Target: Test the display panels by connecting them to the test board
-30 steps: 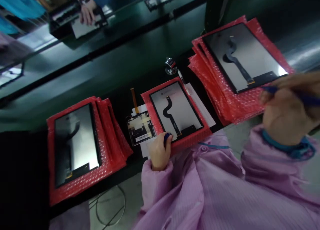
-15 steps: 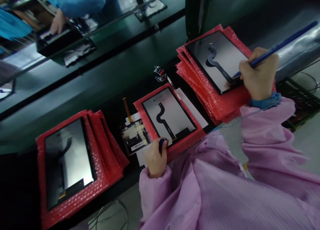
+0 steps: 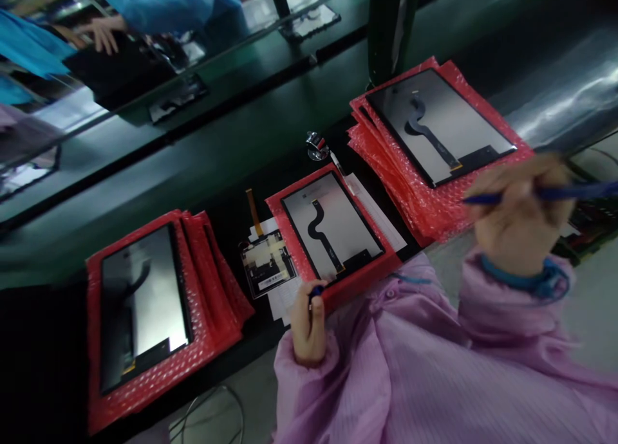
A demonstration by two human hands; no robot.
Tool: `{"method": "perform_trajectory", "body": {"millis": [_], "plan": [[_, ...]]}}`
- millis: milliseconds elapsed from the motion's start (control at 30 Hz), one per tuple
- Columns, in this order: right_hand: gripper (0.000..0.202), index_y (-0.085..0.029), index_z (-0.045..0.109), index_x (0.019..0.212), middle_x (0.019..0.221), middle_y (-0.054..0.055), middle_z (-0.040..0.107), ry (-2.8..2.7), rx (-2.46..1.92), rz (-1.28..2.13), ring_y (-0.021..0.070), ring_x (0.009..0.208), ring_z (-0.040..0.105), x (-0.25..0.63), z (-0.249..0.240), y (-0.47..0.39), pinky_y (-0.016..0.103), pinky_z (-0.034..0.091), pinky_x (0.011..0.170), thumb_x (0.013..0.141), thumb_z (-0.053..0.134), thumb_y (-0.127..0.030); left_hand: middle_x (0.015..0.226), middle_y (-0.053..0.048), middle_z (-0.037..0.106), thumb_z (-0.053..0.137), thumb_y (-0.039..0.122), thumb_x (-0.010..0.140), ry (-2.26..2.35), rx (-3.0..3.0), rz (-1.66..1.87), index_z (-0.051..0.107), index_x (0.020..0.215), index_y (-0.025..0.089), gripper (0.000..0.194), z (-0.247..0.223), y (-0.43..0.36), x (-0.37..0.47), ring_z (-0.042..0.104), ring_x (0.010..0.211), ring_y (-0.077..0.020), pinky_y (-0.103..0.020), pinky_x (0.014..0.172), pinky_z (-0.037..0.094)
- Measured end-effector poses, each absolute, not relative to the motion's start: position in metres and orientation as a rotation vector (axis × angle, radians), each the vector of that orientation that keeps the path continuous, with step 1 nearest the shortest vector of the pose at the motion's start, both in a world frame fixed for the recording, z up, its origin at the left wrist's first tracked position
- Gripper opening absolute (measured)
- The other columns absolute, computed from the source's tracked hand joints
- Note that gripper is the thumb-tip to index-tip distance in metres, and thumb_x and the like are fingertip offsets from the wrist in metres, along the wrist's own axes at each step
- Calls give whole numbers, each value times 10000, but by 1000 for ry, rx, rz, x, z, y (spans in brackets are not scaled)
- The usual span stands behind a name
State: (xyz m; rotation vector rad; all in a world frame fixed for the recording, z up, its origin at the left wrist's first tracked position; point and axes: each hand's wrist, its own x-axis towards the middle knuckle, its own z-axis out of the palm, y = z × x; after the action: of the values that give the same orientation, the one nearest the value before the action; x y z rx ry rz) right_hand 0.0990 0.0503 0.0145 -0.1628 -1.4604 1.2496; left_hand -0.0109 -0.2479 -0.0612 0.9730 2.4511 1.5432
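Note:
My right hand (image 3: 519, 222), smeared by motion, grips a blue pen-shaped stick (image 3: 591, 191) with a tapered tip. It is off the near right corner of a display panel (image 3: 468, 119) lying on a stack of red bubble-wrap bags (image 3: 447, 215). My left hand (image 3: 309, 322) is closed round a small dark blue object (image 3: 317, 291), mostly hidden by the fingers. That hand is at the near left corner of the middle display panel (image 3: 347, 215), which lies on a red bag (image 3: 282, 212). A black curved flex cable (image 3: 316, 228) crosses this panel.
At left, another display panel (image 3: 157, 296) tops a red bubble-wrap stack (image 3: 207, 283). A circuit module (image 3: 268, 264) with an orange flex strip lies on white paper (image 3: 284, 299). A small shiny metal item (image 3: 316, 145) sits behind the middle panel. Across the bench, a person in blue sleeves (image 3: 174, 6) works.
My right hand has lifted the blue stick off the right panel's cable end and drawn back towards me. My left hand has slid slightly towards me. The view has shifted a little.

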Motion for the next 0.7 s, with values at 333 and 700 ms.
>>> {"method": "perform_trajectory", "body": {"millis": [333, 700], "plan": [[412, -165, 574, 741, 701, -19, 477, -1548, -351, 2491, 62, 547, 452, 79, -28, -46, 191, 353, 495, 941, 607, -523, 1043, -62, 764, 422, 483, 1055, 1894, 1024, 1581, 689, 1132, 219, 383, -44, -218, 13, 704, 954, -197, -327, 932, 522], [374, -207, 600, 896, 837, 16, 551, -1971, -263, 2022, 121, 769, 528, 75, -23, -63, 238, 456, 714, 1045, 413, -495, 1224, -111, 730, 448, 440, 1056, 1816, 945, 1603, 590, 1258, 208, 339, -46, -216, 13, 710, 1135, -228, -356, 967, 574]]}}
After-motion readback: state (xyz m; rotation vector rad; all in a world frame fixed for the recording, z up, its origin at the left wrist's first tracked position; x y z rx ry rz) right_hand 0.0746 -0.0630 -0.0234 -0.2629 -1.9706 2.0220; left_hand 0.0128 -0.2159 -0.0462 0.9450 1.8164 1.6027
